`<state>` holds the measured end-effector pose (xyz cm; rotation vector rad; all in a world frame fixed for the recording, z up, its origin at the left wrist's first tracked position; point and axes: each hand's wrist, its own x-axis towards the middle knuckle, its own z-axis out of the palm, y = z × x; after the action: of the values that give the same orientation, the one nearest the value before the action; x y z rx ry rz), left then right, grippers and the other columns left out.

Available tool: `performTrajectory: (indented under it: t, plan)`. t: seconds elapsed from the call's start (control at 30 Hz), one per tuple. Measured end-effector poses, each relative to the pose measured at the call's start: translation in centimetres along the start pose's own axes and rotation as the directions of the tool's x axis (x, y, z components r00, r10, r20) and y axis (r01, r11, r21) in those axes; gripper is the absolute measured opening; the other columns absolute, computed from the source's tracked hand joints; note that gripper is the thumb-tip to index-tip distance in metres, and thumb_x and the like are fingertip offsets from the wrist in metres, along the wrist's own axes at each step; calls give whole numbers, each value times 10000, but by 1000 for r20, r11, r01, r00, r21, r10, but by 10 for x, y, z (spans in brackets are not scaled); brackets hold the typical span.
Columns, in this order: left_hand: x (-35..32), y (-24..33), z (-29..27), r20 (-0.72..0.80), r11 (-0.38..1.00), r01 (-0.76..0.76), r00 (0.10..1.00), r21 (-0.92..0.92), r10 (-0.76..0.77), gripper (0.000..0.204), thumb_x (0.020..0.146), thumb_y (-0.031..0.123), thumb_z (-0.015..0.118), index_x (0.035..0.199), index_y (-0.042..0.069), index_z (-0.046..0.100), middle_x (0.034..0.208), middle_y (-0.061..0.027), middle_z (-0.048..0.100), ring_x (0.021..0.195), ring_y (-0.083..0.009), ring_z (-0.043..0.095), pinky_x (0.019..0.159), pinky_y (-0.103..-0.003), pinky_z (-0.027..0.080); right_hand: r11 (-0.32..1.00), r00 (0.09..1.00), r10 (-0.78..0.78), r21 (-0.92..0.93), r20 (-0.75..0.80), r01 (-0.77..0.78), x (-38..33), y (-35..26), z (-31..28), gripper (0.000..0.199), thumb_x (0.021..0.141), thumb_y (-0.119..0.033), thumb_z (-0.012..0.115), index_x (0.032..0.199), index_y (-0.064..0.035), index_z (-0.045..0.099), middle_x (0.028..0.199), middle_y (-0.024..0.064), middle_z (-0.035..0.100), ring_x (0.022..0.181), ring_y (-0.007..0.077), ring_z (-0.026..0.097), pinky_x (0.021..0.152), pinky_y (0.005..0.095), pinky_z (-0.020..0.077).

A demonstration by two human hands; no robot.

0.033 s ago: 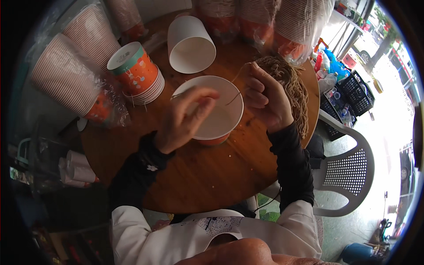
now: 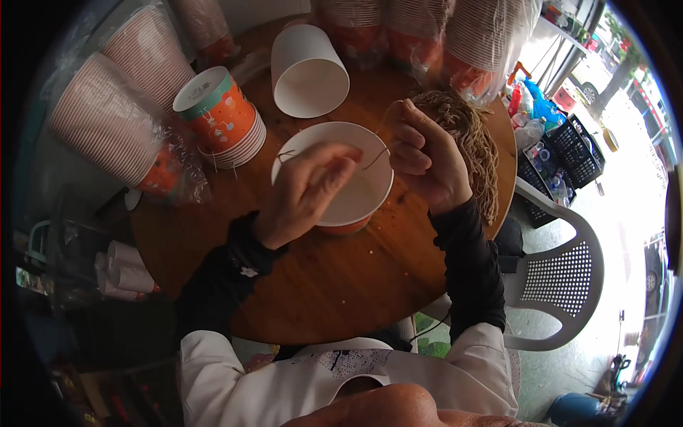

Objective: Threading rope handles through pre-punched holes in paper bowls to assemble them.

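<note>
In front of me a white-lined paper bucket point(image 2: 359, 196) stands on the table, mouth up, with orange on its outside. Over its left part hovers my left hand point(image 2: 306, 192), fingers stretched toward the right and the thumb a little apart. My right hand point(image 2: 432, 160) is above the right rim, thumb and forefinger pinching a thin brown string point(image 2: 385, 150). The string loops down from the pinch, and its lower end hangs over the bucket's mouth. Another bit of string point(image 2: 285, 155) shows at the left rim, partly hidden behind my left hand.
A bundle of tan strings point(image 2: 477, 146) lies beside my right hand. Beyond the bucket, another white bucket point(image 2: 309, 46) lies on its side. Stacked orange buckets point(image 2: 226, 117) and plastic-wrapped stacks point(image 2: 107, 117) ring the round wooden table point(image 2: 341, 285). A grey chair point(image 2: 569, 285) stands at right.
My left hand has shifted slightly to the right over the bucket, uncovering more of the string at the left rim. My right hand still pinches the string, almost unmoved.
</note>
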<state>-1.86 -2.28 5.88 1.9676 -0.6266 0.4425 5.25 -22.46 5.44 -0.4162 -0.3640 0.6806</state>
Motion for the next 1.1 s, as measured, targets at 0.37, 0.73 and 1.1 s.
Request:
performTrajectory:
  t: [0.37,0.73,1.1]
  plan:
    - [21,-15,25,-17,979,-11,1000,202,15,305,1002,225,521,807,-1,585,670,-38,573,637,-128,551,610,-294,447,985,989,-103,-150,-109,86,8,-5,-30,148,1015,-202,484,991,-65,533,661,-19,449,460,62,363,431,208,291]
    - [68,-22,17,263,971,100,952,216,-157,262,961,194,563,801,-13,577,701,-156,615,640,-287,616,593,-365,464,561,948,-312,-817,-56,137,-2,1,-26,200,1000,-156,517,1095,10,574,863,43,663,592,83,603,494,200,450]
    - [61,-34,16,156,984,163,976,-76,-150,344,1001,293,535,829,1,595,671,-22,578,622,-82,541,579,-248,437,377,855,-519,-904,-26,202,-9,7,-38,94,919,-108,658,901,-20,631,758,-44,592,632,4,488,550,175,401]
